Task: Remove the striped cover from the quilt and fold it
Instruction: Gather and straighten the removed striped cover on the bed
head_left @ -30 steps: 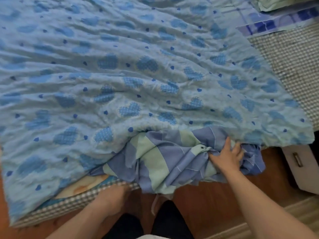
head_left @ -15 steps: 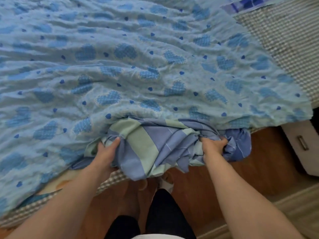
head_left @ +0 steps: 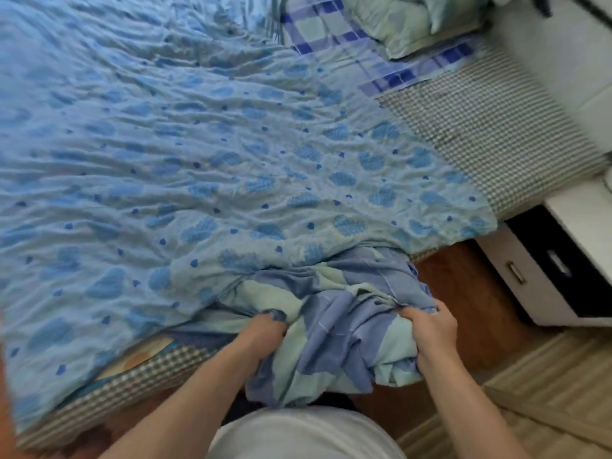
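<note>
At the near edge of the bed (head_left: 490, 127), about six o'clock in the view, the cover (head_left: 334, 329) is bunched into a crumpled heap of blue and pale green stripes, spilling off the mattress edge and hanging down toward the floor (head_left: 463, 309). Its upper end disappears under the hem of the quilt (head_left: 198, 160), which lies spread and wrinkled across most of the bed from nine to one o'clock, light blue with darker hearts and dots. The left hand (head_left: 261, 336) has its fingers curled tight into the cover's left side, a fistful of fabric closed inside them. The right hand (head_left: 430, 329), at about five o'clock, grips the right side of the bunch the same way, fingers wrapped round a fold. Both bare forearms reach in from the bottom of the view. At one o'clock a checked sheet (head_left: 334, 34) shows past the quilt, with a pale pillow (head_left: 407, 21) on it. A white nightstand (head_left: 543, 276) with a dark drawer stands at three o'clock, just beside the bed's corner. A grey checked mattress cover is bare on the right side of the bed.
</note>
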A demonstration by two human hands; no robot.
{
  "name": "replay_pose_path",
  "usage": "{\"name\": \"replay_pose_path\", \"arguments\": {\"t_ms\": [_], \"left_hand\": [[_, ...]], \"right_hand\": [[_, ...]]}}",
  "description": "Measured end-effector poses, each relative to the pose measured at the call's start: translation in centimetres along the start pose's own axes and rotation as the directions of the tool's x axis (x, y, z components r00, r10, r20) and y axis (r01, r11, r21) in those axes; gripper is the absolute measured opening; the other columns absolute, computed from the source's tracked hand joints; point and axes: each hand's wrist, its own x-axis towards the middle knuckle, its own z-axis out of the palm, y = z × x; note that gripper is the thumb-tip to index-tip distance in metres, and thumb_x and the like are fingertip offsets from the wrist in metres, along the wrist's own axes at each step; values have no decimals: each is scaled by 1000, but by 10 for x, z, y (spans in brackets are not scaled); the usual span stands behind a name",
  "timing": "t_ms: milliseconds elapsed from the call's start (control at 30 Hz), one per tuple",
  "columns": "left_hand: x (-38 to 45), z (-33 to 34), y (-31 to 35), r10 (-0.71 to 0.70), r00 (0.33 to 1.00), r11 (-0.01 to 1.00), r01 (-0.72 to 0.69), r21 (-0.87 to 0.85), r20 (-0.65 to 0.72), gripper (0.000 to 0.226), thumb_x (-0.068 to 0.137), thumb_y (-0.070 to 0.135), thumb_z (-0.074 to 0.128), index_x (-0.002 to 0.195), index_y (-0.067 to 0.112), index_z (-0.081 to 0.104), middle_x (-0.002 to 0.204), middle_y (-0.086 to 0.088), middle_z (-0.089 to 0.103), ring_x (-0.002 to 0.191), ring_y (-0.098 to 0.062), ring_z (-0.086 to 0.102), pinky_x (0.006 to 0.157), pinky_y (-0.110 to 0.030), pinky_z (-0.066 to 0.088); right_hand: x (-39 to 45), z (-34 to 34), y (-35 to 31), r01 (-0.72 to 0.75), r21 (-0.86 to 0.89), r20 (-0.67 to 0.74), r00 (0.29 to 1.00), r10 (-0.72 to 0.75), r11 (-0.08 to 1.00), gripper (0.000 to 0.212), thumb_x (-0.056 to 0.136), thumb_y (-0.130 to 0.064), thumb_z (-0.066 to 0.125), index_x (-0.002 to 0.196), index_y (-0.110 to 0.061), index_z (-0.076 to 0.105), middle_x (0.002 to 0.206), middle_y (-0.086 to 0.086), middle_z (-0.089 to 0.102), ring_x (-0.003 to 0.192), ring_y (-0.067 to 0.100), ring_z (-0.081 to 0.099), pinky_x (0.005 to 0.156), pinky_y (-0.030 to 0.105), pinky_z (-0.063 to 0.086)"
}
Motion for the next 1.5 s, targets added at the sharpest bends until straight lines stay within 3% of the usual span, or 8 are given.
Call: {"name": "replay_pose_path", "arguments": {"t_ms": [133,333,467,567,700,967,1200,1500], "left_hand": [[-70,10,25,297,950,937,-270,-220,96,14,93,13,54,80,8,57,79,-18,57,72,-23,51,66,-32,41],[-132,-3,68,608,730,729,-669,146,310,31,96,17,53,68,9,45,59,-3,43,53,-12,38,53,-28,33],[-167,-15,81,734,578,600,-798,56,357,47,95,16,56,56,16,30,38,5,34,36,-8,32,41,-21,24],[-183,-70,59,806,558,583,-806,-103,196,45,89,20,61,54,22,32,43,6,33,42,-11,33,44,-24,29],[-204,-185,-25,789,607,581,-788,-202,-100,32,78,27,66,54,14,50,55,-7,52,53,-18,54,55,-35,45],[-280,-398,-176,703,546,277,-800,-532,-455,9,67,16,63,73,15,69,74,-15,65,68,-25,64,64,-36,50],[-352,-569,-170,696,221,-140,-892,-431,-683,10,86,12,61,87,12,71,85,-14,69,82,-28,69,71,-40,57],[-380,-793,-242,511,-39,-263,-958,-114,-858,10,85,6,63,93,11,68,89,-18,65,82,-27,63,73,-39,54]], "right_hand": [[-26,19,-16,103,50,-5,995,-103,993,32,73,-8,80,93,-29,65,86,-3,70,70,13,68,49,23,49],[-73,-32,-42,233,15,-252,942,-222,972,32,71,-12,76,97,-26,64,91,1,68,83,23,66,68,37,53],[-121,-65,-76,416,66,-498,802,-331,907,28,69,-12,77,87,-28,63,90,-2,69,82,22,68,67,33,55],[-178,-39,-96,595,176,-609,692,-388,784,46,66,-16,76,110,-24,64,101,-2,71,89,17,71,76,36,60],[-286,54,-95,779,159,-657,542,-524,607,39,75,-10,74,108,-25,60,97,-16,68,83,-8,65,67,8,49],[-481,194,-132,916,261,-686,397,-610,304,31,69,-4,72,97,-15,63,93,4,69,81,10,65,72,27,55],[-569,265,-301,900,423,-684,395,-613,108,48,59,-8,70,105,2,60,109,25,65,93,32,66,82,45,57],[-658,461,-418,847,522,-548,425,-721,103,46,59,-14,70,104,-9,63,106,13,68,96,25,66,87,41,55]]}}
